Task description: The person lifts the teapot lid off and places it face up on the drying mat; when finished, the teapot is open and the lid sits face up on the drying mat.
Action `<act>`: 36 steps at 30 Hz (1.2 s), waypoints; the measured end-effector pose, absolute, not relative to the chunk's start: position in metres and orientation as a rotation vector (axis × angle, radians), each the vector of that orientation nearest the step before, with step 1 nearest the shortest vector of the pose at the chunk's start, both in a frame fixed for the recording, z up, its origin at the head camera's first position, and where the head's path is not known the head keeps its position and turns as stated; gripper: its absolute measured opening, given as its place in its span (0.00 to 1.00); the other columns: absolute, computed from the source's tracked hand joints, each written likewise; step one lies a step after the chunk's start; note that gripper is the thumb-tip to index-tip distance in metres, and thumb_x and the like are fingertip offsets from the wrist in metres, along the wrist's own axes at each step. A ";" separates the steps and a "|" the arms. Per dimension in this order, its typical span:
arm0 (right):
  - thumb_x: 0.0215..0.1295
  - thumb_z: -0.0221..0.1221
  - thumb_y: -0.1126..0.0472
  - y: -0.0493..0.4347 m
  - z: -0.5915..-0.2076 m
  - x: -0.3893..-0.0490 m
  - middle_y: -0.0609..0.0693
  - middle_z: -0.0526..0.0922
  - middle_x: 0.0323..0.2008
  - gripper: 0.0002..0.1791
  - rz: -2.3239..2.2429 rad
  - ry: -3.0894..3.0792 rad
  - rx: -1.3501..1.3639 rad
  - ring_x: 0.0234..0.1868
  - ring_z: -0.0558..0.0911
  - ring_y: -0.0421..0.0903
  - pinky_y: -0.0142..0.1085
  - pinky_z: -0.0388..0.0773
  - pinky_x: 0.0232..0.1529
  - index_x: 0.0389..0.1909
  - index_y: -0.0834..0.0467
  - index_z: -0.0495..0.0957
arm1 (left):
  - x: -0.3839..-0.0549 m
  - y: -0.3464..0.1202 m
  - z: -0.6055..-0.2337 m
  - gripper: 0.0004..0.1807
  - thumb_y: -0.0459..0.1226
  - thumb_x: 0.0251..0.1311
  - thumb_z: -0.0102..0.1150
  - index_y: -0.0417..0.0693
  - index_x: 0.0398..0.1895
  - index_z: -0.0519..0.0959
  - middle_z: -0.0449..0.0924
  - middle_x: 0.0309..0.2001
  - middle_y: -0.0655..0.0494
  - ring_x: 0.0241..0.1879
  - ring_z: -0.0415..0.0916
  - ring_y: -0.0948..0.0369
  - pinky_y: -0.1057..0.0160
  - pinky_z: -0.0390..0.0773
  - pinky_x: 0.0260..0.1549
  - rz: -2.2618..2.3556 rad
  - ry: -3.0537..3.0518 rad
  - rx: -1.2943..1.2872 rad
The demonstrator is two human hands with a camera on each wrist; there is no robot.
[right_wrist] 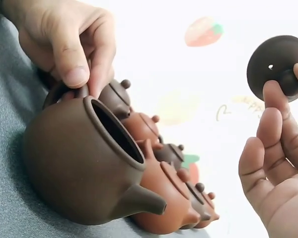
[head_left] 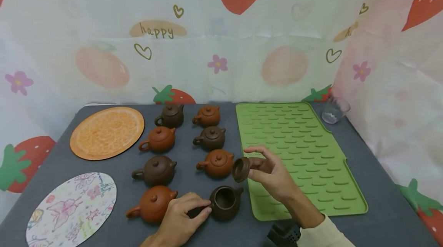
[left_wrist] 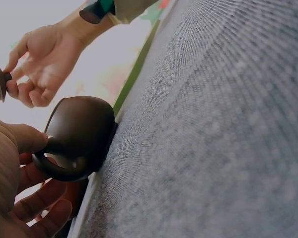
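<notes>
A dark brown teapot (head_left: 226,214) stands uncovered on the table, its round mouth showing a dark inside. My left hand (head_left: 183,214) pinches its handle between thumb and fingers; the handle loop (left_wrist: 64,171) shows in the left wrist view. Above and right of the pot, my right hand (head_left: 275,176) holds the dark brown lid (head_left: 241,169) by its knob. The lid is tilted on edge, underside turned toward the left. A small hole shows in the lid (right_wrist: 265,62) in the right wrist view. Beside my left hand sits a lidded reddish-brown teapot (head_left: 155,204).
Several more lidded teapots, dark and reddish brown, stand in two columns behind, among them a reddish one (head_left: 219,164). A green ridged mat (head_left: 311,162) lies right, with a clear cup (head_left: 333,112) beyond. Left are an orange round mat (head_left: 107,133) and a white patterned mat (head_left: 70,210).
</notes>
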State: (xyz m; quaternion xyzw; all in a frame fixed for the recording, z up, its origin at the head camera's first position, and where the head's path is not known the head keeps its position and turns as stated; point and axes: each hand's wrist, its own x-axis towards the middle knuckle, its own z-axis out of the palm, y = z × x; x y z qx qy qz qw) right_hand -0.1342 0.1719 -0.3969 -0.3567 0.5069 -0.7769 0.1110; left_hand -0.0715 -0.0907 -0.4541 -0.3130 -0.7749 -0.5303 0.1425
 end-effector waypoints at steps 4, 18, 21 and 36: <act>0.68 0.45 0.79 0.174 -0.394 -0.134 0.52 0.78 0.51 0.26 -2.304 1.418 -1.097 0.52 0.77 0.46 0.39 0.75 0.49 0.64 0.60 0.70 | -0.074 -0.091 -0.461 0.11 0.24 0.50 0.69 0.42 0.37 0.85 0.79 0.31 0.58 0.30 0.77 0.65 0.66 0.78 0.33 -1.538 -2.254 -0.899; 0.67 0.56 0.71 0.195 -0.375 -0.126 0.53 0.79 0.44 0.19 -2.289 1.537 -1.025 0.43 0.79 0.44 0.36 0.76 0.42 0.57 0.59 0.67 | -0.073 -0.093 -0.464 0.12 0.24 0.48 0.70 0.43 0.37 0.85 0.79 0.30 0.59 0.30 0.76 0.65 0.65 0.79 0.32 -1.527 -2.256 -0.874; 0.66 0.56 0.73 0.203 -0.370 -0.124 0.55 0.79 0.47 0.24 -2.267 1.604 -1.038 0.46 0.80 0.45 0.35 0.77 0.42 0.63 0.64 0.66 | -0.073 -0.093 -0.461 0.12 0.23 0.47 0.71 0.43 0.36 0.85 0.79 0.30 0.59 0.29 0.76 0.65 0.65 0.79 0.32 -1.519 -2.245 -0.872; 0.59 0.52 0.84 0.252 -0.355 -0.111 0.59 0.79 0.51 0.29 -2.159 2.025 -1.056 0.45 0.81 0.50 0.37 0.79 0.38 0.63 0.72 0.65 | -0.064 -0.087 -0.430 0.11 0.20 0.46 0.69 0.38 0.33 0.84 0.79 0.28 0.55 0.28 0.77 0.63 0.64 0.79 0.29 -1.535 -2.214 -0.888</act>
